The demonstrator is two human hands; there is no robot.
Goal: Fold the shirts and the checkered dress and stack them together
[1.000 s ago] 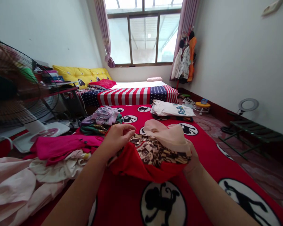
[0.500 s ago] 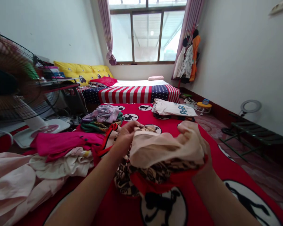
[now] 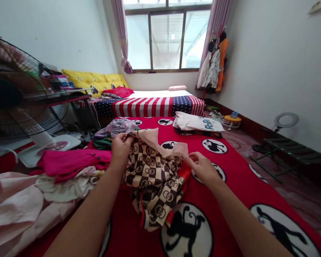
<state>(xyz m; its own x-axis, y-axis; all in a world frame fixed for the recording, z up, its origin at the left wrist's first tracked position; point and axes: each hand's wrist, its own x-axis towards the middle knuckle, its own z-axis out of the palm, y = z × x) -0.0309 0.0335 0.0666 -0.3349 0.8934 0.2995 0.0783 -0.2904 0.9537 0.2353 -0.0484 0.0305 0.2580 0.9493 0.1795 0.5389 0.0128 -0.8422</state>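
Observation:
A brown-and-beige checkered garment (image 3: 152, 171) with circular motifs, a pale beige edge and red parts hangs in front of me, low over the red spread (image 3: 224, 221). Its upper left corner is pinched in my left hand (image 3: 120, 148). At the right end of the beige edge, my right hand (image 3: 203, 167) has its thumb and fingertips closed on the cloth. Folds hide most of the garment's shape, so I cannot tell which kind it is.
Pink and white clothes (image 3: 75, 160) lie on the left, with a lilac-and-green pile (image 3: 116, 128) behind. A folded white shirt (image 3: 198, 123) tops a stack at the far right. Left stands a fan (image 3: 21, 92); right, a dark green folding stool (image 3: 291, 151).
The bunched garment has opened out, its checkered side now facing me. My left hand has moved left, and my right hand has moved left to the edge's end.

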